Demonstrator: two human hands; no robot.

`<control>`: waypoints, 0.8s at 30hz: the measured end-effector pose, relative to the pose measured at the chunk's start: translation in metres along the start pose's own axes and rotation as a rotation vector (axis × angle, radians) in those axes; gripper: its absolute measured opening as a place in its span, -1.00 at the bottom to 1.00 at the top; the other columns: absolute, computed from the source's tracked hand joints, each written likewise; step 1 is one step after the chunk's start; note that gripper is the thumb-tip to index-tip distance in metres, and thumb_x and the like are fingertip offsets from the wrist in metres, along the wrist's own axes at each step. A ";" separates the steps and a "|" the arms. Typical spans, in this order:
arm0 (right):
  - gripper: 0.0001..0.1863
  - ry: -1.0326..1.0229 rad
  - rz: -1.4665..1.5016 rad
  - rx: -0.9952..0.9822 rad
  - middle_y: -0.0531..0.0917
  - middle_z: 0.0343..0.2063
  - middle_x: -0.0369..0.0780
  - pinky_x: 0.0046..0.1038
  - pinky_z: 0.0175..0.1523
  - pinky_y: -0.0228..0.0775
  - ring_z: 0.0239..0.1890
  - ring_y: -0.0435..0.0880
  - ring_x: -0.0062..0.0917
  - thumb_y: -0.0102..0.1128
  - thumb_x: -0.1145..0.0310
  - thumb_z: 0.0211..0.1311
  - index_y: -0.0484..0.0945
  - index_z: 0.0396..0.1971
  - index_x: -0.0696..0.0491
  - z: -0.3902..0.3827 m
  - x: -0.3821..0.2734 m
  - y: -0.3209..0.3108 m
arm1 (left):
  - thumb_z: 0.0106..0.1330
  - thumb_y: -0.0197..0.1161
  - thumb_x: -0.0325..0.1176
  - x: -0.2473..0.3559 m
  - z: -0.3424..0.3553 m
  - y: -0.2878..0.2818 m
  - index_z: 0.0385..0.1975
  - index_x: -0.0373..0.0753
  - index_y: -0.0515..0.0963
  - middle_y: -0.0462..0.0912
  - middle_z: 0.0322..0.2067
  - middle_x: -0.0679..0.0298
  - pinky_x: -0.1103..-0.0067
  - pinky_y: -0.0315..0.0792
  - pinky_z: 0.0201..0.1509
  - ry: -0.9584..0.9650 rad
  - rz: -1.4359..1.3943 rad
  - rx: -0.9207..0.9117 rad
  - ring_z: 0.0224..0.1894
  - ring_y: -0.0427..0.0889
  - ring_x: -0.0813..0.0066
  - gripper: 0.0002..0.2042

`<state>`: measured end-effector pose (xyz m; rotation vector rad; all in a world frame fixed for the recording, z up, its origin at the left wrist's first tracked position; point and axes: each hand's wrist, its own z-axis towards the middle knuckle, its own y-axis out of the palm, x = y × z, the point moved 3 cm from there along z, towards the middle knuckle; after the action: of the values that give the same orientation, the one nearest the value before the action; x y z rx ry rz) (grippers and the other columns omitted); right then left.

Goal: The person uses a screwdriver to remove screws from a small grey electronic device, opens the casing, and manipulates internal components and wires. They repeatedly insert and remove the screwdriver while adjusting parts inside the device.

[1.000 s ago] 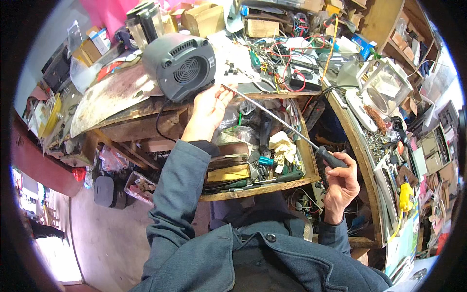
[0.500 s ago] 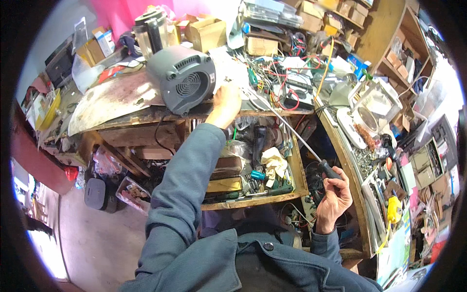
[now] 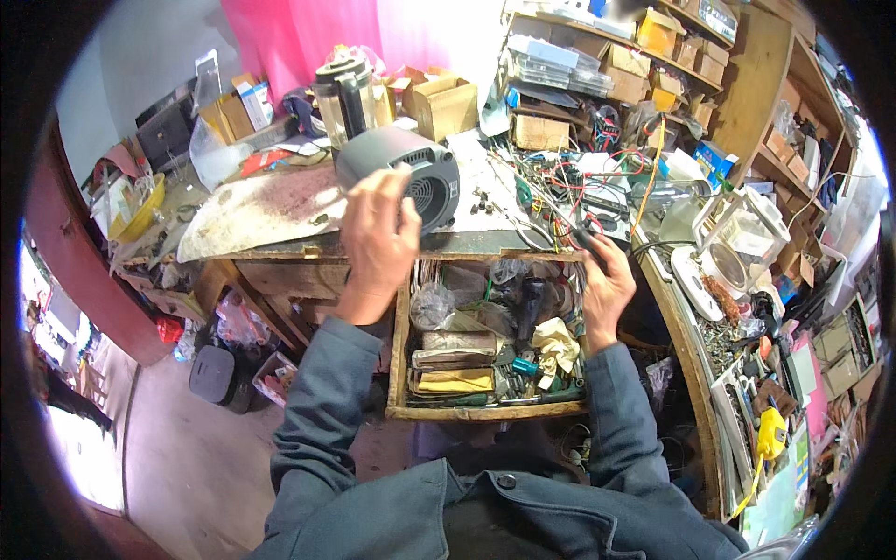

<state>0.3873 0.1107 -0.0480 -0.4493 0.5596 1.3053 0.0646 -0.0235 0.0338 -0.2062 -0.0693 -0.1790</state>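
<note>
A grey blender base (image 3: pixel 392 154) lies on its side on the workbench, its underside with a round vent grille facing me. My left hand (image 3: pixel 378 245) is raised in front of it, fingers up and thumb apart, holding nothing; whether the fingertips touch the housing I cannot tell. My right hand (image 3: pixel 607 287) is closed around the black handle of a screwdriver (image 3: pixel 588 243) near the bench's front edge. Its shaft is hard to make out against the clutter. Several small dark parts (image 3: pixel 482 203) lie on the pale sheet to the right of the base.
Below the bench edge an open wooden drawer (image 3: pixel 490 411) holds tools, bags and a cloth. Tangled wires and test leads (image 3: pixel 579 177) cover the bench to the right. A blender jug (image 3: pixel 343 98) stands behind the base. A cluttered side bench (image 3: pixel 686 401) runs along my right.
My left hand has moved left, from beside the blender base to in front of it. My right hand has risen with the screwdriver toward the bench edge. The view has shifted.
</note>
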 end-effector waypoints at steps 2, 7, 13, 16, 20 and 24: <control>-0.73 -0.056 0.003 -0.016 0.76 0.01 -0.11 -0.41 0.20 0.53 0.06 0.74 -0.39 0.41 0.62 0.25 0.77 -0.04 0.18 0.015 0.015 0.024 | 0.26 0.33 -0.48 -0.028 0.012 -0.010 0.46 -0.23 0.37 0.50 0.32 -0.01 0.23 0.37 0.47 -0.142 0.012 -0.105 0.36 0.49 -0.01 -0.31; -0.73 -0.310 -0.317 -0.227 0.76 -0.06 -0.09 -0.31 0.11 0.59 -0.03 0.76 -0.19 0.41 0.50 0.24 0.75 -0.05 0.05 0.038 0.008 0.075 | 0.23 0.35 -0.32 -0.099 0.017 -0.015 0.57 -0.09 0.26 0.19 0.58 -0.03 0.19 0.04 0.68 -0.155 -0.202 -0.394 0.63 0.08 -0.08 -0.19; -0.80 -0.469 -0.803 -0.400 0.72 -0.20 -0.13 -0.17 0.01 0.56 -0.07 0.69 -0.17 0.38 0.44 0.06 0.73 -0.25 0.03 0.053 -0.001 0.100 | 0.33 0.31 -0.16 -0.100 0.024 0.007 0.51 -0.01 0.39 0.23 0.57 -0.01 0.17 0.01 0.68 -0.271 -0.350 -0.624 0.64 0.05 -0.12 -0.31; -0.79 -0.392 -0.425 -0.506 0.74 -0.04 -0.09 -0.22 0.19 0.53 0.05 0.69 -0.18 0.42 0.35 0.24 0.75 -0.16 0.09 0.034 -0.038 0.126 | 0.36 0.30 -0.10 -0.092 0.024 0.008 0.49 -0.05 0.41 0.28 0.54 -0.03 0.16 0.07 0.66 -0.196 -0.206 -0.626 0.60 0.13 -0.16 -0.34; -0.53 -0.220 -0.020 -0.596 0.75 -0.15 0.04 -0.16 0.10 0.58 -0.03 0.75 -0.08 0.46 0.09 0.29 0.69 -0.02 0.17 -0.002 -0.083 0.186 | 0.43 0.24 -0.07 -0.082 0.032 0.008 0.44 -0.10 0.45 0.39 0.46 -0.05 0.13 0.16 0.60 -0.068 -0.055 -0.600 0.49 0.28 -0.17 -0.41; -0.42 0.025 -0.083 -0.661 0.74 -0.17 0.08 -0.12 0.06 0.61 -0.06 0.76 -0.02 0.54 -0.03 0.19 0.64 -0.17 0.25 -0.017 -0.116 0.235 | 0.52 0.13 -0.11 -0.088 0.029 0.013 0.41 -0.15 0.49 0.46 0.39 -0.05 0.15 0.17 0.57 0.038 0.027 -0.593 0.45 0.31 -0.12 -0.49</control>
<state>0.1357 0.0605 0.0106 -1.0209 0.1100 1.3893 -0.0206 0.0102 0.0520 -0.7943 0.0267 -0.1730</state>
